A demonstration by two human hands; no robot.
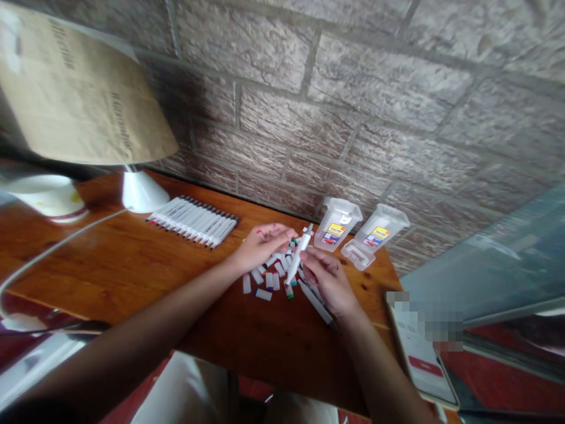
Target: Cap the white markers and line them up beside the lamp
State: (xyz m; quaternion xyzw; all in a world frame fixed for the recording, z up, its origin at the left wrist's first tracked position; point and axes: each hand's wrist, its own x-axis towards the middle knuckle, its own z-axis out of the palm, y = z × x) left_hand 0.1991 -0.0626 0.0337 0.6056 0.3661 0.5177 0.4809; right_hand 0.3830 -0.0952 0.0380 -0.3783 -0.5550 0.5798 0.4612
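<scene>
My right hand is shut on a white marker, held at a slant with its bare grey tip pointing up. Close to the marker's upper end is my left hand, thumb and fingers drawn together; whatever they may hold is hidden. Beneath both hands lies a loose heap of short white marker caps with coloured ends. Another white marker rests on the table under my right hand.
Several white markers lie in a row at left, near a lamp and a paper cup. Two clear plastic boxes stand by the brick wall. A tablet-like device is at the right edge of the wooden table.
</scene>
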